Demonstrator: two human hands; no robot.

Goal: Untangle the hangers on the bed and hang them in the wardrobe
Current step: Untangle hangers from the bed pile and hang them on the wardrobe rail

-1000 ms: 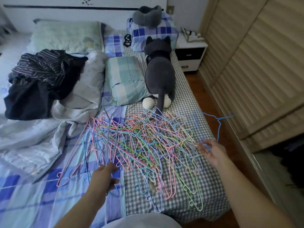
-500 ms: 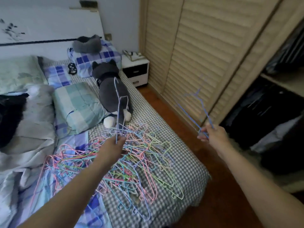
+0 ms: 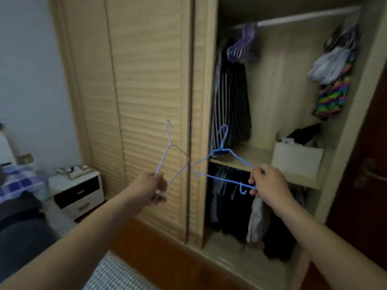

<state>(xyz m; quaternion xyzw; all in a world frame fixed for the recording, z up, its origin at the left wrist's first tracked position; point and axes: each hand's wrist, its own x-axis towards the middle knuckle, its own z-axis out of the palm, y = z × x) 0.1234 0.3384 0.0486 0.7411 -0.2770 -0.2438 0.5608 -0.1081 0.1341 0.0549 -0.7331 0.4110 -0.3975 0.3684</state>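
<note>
Facing the wardrobe [image 3: 272,101] now, bed pile gone; left hand [image 3: 149,188] pinches pale hanger [image 3: 169,147], right hand [image 3: 267,186] grips blue hanger [image 3: 222,176], both raised.

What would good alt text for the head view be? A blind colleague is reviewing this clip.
Two bare hands each hold a wire hanger before an open wardrobe: the left hand grips a pale hanger, the right hand a blue hanger. Clothes and a bunch of hangers hang from the rail; a nightstand stands lower left.
</note>
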